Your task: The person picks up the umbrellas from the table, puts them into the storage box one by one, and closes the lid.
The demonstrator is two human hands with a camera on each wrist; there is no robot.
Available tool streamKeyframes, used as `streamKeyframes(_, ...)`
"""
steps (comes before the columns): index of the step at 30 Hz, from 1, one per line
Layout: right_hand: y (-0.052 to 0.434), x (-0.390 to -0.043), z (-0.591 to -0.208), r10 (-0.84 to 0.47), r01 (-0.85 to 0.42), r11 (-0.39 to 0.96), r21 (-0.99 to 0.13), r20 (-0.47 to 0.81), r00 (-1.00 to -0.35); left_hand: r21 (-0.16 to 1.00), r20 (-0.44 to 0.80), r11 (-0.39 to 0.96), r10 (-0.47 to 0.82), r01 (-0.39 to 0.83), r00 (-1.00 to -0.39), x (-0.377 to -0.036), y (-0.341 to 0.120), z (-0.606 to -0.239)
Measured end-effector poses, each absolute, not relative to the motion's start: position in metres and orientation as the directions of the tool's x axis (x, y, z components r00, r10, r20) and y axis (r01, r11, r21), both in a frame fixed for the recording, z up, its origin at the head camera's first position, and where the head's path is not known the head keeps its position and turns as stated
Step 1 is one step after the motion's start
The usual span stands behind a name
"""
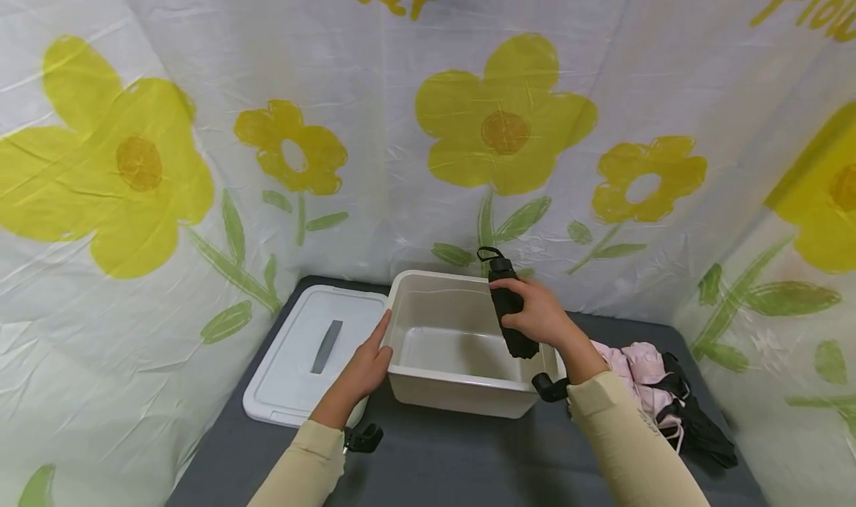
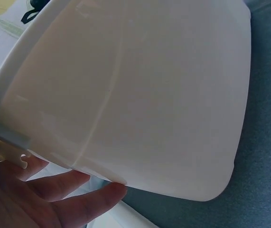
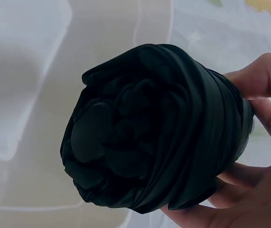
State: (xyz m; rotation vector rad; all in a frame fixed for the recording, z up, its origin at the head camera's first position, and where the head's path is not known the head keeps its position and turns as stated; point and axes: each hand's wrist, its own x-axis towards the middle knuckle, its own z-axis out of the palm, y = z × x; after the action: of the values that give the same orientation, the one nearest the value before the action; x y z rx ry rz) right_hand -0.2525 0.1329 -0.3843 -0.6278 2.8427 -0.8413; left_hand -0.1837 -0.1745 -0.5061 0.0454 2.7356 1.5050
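In the head view, my right hand (image 1: 540, 312) grips a folded black umbrella (image 1: 506, 291) over the right part of an open beige storage bin (image 1: 461, 395). The umbrella tilts, its looped handle end up and away. Its gathered fabric end (image 3: 140, 128) faces the right wrist camera, with fingers and thumb around the side. My left hand (image 1: 369, 362) lies against the bin's left side, near the front corner. The left wrist view shows its fairly straight fingers (image 2: 90, 204) touching the bin's outer wall (image 2: 163, 95), beside a small clip.
A white lid (image 1: 287, 366) with a grey handle (image 1: 327, 347) lies left of the bin. Pink and black folded cloth items (image 1: 658, 388) are piled at the right. All stand on a dark grey table (image 1: 428, 462), with a flower-printed curtain (image 1: 381, 120) behind.
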Motion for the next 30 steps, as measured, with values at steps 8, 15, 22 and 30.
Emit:
streamKeyframes(8, 0.114, -0.260, -0.393, -0.443, -0.339, 0.746, -0.574, -0.047, -0.895, 0.832, -0.011, 0.556, 0.017, 0.000, -1.000, -0.186, -0.173, -0.507)
streamKeyframes(15, 0.098, -0.264, -0.400, -0.485, -0.360, 0.725, -0.588, -0.064, -0.872, 0.840, -0.003, 0.543, 0.006, 0.001, -1.000, -0.185, -0.174, -0.510)
streamKeyframes(22, 0.083, -0.270, -0.409, -0.526, -0.388, 0.715, -0.581, -0.082, -0.847, 0.843, 0.003, 0.539, 0.002, 0.004, -1.000, -0.185, -0.174, -0.511)
streamKeyframes(30, 0.072, -0.277, -0.417, -0.563, -0.418, 0.712, -0.565, -0.104, -0.820, 0.840, -0.002, 0.542, -0.002, -0.003, -1.000, -0.185, -0.172, -0.511)
